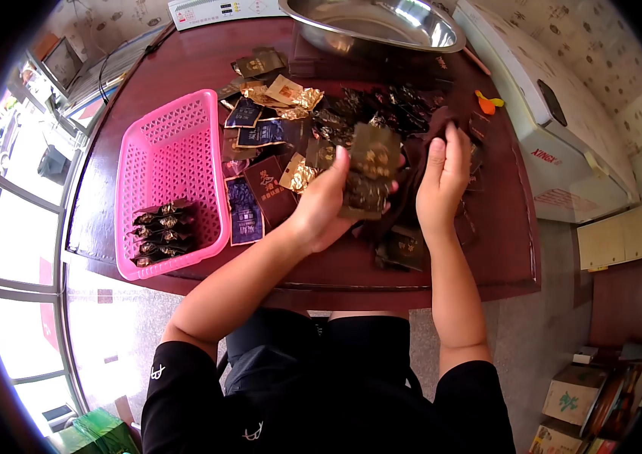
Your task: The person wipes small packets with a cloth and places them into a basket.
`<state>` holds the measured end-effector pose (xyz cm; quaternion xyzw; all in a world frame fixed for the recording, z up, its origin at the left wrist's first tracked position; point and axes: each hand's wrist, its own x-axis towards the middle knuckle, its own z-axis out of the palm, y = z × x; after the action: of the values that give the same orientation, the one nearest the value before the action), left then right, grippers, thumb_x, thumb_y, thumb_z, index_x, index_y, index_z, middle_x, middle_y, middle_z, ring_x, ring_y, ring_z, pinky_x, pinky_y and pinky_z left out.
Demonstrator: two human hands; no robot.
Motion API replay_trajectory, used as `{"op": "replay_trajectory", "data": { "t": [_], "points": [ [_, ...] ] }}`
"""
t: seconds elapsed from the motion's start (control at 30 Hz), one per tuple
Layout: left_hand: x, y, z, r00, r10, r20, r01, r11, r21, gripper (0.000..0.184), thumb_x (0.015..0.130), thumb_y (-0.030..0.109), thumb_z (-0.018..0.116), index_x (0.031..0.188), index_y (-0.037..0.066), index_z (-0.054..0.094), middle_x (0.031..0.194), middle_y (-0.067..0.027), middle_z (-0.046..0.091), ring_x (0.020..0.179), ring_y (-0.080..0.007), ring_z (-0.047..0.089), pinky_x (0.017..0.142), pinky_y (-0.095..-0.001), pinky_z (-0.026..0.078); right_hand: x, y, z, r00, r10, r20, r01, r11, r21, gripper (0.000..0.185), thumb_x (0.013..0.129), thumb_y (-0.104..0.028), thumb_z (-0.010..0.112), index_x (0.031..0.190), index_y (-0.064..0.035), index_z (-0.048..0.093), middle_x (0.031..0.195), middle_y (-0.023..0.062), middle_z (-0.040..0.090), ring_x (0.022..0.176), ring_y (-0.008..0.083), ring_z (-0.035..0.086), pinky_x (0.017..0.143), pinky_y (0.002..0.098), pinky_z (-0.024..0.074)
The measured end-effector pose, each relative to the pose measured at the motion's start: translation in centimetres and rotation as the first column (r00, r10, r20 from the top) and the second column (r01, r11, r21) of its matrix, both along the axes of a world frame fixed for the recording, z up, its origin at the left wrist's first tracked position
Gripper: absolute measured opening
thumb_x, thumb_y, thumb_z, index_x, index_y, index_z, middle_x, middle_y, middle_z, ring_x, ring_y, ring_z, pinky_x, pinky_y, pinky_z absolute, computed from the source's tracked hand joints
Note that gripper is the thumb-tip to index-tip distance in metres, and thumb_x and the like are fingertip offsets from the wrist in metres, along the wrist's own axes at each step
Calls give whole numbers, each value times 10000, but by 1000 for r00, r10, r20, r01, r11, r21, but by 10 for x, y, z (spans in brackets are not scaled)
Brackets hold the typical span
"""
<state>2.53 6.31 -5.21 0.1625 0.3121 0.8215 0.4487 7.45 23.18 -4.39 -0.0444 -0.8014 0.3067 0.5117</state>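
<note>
In the middle of the table, my left hand (325,204) is closed on a dark olive-brown foil sachet (375,151), and a crinkled lower part of it or a second sachet shows beneath. To its right, my right hand (443,178) has its thumb and fingers around the edge of a dark brown, soft, cloth-like piece (442,119); whether it is a bag or a cloth I cannot tell. A heap of dark crinkled sachets (404,102) lies behind both hands. Beside my left wrist are a brown-red packet (269,189) and a purple packet (244,212).
Left of the heap stands a pink perforated basket (219,178) with several dark sachets (163,233) stacked inside. A steel basin (374,36) and a white device (222,10) sit at the back. A white freezer (563,113) adjoins the table's right side.
</note>
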Motion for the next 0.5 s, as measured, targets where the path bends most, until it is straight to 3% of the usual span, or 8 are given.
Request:
{"op": "replay_trajectory", "data": {
  "t": [0.07,0.13,0.2,0.23,0.37,0.5],
  "points": [
    [-9,0,-1,994,78,82,-88,989,119,622,1056,525,198,1408,78,452,1354,-76,563,1130,-203,587,973,-388,478,0,-4,3,996,-40,-75,46,996,74,248,983,-125,557,1162,41,598,1164,186,575,998,329,612,832,379,495],
    [-13,-3,-2,992,86,97,-103,977,186,589,1066,492,223,1398,66,457,1349,-79,564,1176,-209,564,1017,-392,450,4,-19,7,974,226,25,-221,915,339,227,903,-91,658,1121,-29,648,1172,141,575,994,297,617,780,374,521],
    [-12,-5,2,983,103,150,-126,981,151,546,1075,442,253,1392,48,457,1344,-86,562,1209,-225,546,1059,-398,419,11,-40,2,875,319,364,-437,844,311,261,793,-72,746,1048,-89,693,1146,88,585,972,265,626,733,368,542],
    [-14,-5,0,977,167,132,-186,971,148,505,1080,388,274,1393,34,452,1341,-100,560,1236,-244,530,1078,-406,407,8,-46,-1,909,307,281,-398,838,374,232,730,-70,779,952,-101,721,1100,47,598,933,246,637,710,366,545],
    [-18,-10,6,972,165,168,-204,948,246,510,1085,373,221,1408,42,435,1376,-93,541,1221,-243,530,1102,-428,387,9,-29,9,884,370,284,-458,803,380,165,690,-56,777,843,-109,747,1069,38,603,900,241,642,687,363,541],
    [-24,-12,8,965,231,123,-256,932,256,523,1084,390,208,1427,48,406,1419,-105,516,1244,-239,506,1115,-441,372,9,-12,11,955,211,209,-285,848,447,150,660,-25,760,784,-107,739,1007,49,617,877,235,646,665,339,530]
  ]
}}
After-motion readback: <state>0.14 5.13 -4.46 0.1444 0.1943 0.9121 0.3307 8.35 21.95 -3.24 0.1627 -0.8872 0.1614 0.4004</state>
